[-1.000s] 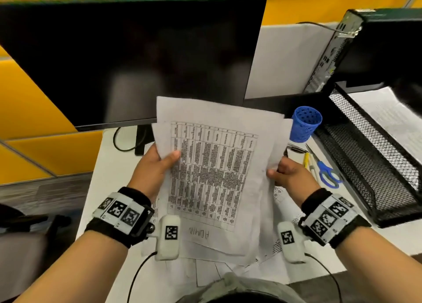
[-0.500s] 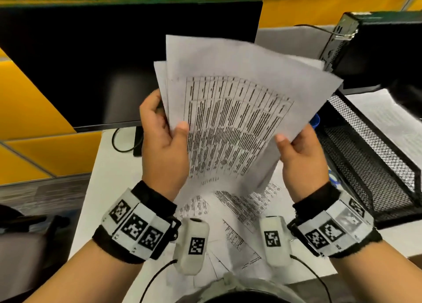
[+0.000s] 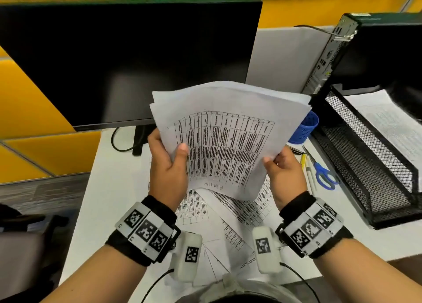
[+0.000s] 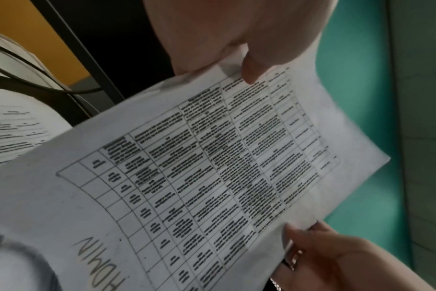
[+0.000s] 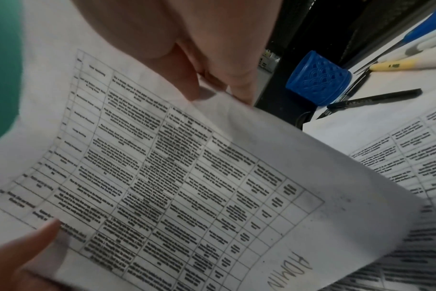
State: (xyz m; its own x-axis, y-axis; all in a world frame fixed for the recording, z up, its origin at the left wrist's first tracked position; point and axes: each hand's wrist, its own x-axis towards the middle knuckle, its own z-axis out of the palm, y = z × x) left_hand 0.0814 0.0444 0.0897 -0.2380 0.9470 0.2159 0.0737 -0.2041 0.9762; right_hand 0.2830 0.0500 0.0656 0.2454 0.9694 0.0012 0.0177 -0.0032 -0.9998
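A small stack of printed sheets (image 3: 228,138) with a table and the handwritten word ADMIN is held up above the white desk (image 3: 109,188). My left hand (image 3: 167,165) grips its left edge, thumb on the front and fingers behind. My right hand (image 3: 282,172) pinches the right edge, thumb on top. The stack bows in the middle. In the left wrist view the stack (image 4: 187,177) fills the frame with my left thumb (image 4: 251,67) on it. The right wrist view shows the same sheets (image 5: 187,187) under my right hand (image 5: 199,69).
More printed sheets (image 3: 228,220) lie spread on the desk below. A black monitor (image 3: 127,58) stands behind. A blue pen cup (image 3: 302,128), blue scissors (image 3: 322,174) and pens (image 3: 307,170) sit at the right, beside a black mesh tray (image 3: 365,165) holding paper and a computer tower (image 3: 376,51).
I lifted the stack off the desk sheets, raised it high in front of the monitor, and have now lowered it somewhat, with the sheets squared more closely together.
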